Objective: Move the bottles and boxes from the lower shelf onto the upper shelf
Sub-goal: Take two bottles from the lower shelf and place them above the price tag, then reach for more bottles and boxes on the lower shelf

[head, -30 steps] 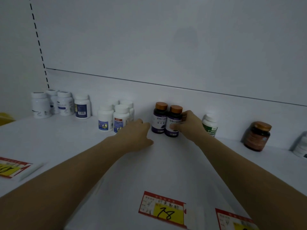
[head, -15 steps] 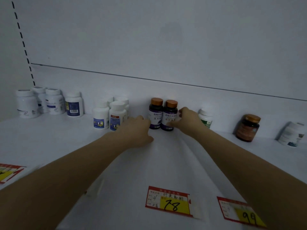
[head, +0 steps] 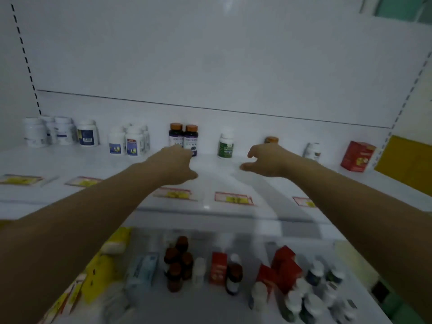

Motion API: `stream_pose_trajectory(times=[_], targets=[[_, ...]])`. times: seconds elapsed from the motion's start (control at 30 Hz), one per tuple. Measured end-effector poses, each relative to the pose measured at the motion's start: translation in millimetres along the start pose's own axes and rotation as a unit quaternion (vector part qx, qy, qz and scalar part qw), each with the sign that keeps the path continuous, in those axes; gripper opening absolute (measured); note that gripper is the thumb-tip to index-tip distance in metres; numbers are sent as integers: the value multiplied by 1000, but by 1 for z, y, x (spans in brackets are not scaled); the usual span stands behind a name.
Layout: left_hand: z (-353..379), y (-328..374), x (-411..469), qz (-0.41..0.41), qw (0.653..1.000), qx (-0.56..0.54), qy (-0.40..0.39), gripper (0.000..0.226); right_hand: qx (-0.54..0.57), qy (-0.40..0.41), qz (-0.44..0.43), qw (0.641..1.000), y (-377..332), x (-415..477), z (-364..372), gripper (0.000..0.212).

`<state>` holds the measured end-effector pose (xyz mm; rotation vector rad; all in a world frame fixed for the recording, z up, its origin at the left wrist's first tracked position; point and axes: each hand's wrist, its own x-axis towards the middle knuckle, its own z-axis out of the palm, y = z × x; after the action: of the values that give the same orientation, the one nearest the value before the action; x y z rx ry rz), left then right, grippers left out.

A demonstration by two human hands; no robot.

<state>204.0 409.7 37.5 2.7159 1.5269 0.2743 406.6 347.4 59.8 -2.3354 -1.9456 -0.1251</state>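
- Nearest, under both forearms: the lower white shelf [head: 210, 307], blurred. On it stand a cluster of dark brown bottles [head: 177, 265], several red cardboard boxes [head: 284, 268], small white-capped bottles [head: 311, 300] and a pale blue box [head: 142, 270]. All lie well below the fingers, on the near side.
- Upper white shelf [head: 70, 164]: red-and-yellow price tags [head: 233, 198] run along its front edge, nearer than the fingertips.
- Left hand [head: 174, 166] is over the upper shelf, fingers loosely curled, nothing in it.
- Right hand [head: 264, 161] is level with it, thumb and bent fingers apart, empty.
- Just beyond the left knuckles: two purple bottles with orange caps [head: 183, 136], upright, side by side. Whether they touch the hand cannot be told.
- Between the two hands, further back: a white bottle with a green label [head: 226, 146], upright, apart from both.
- Directly behind the right hand: an amber bottle with an orange lid [head: 271, 139], mostly hidden.
- Left of the left fingers, by the back wall: white plastic bottles with blue labels [head: 126, 143].
- Right of the right fingers: a white bottle with a dark label [head: 313, 150], then a red box at the shelf end [head: 357, 156].
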Motion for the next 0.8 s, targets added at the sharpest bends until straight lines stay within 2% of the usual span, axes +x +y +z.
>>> stream_pose_trajectory(times=[0.17,0.3,0.57,0.7,0.77,0.8], targets=[[16,80,-70,26,1000,0,2,51,32,42,-16,998,48,-102,2,53],[40,149,-113,60,996,-55,-22,46,65,61,-7,996,86,-176,19,43],[133,217,-141,58,978,-128,-157,41,121,-46,87,988,162,-245,113,43],[189,233,-125,76,959,-172,-210,6,153,-104,128,974,188,-243,174,51],[220,239,-113,79,950,-189,-235,14,177,-114,150,966,196,-237,204,56],[236,241,-105,71,946,-198,-246,26,186,-120,165,961,200,-233,220,58]])
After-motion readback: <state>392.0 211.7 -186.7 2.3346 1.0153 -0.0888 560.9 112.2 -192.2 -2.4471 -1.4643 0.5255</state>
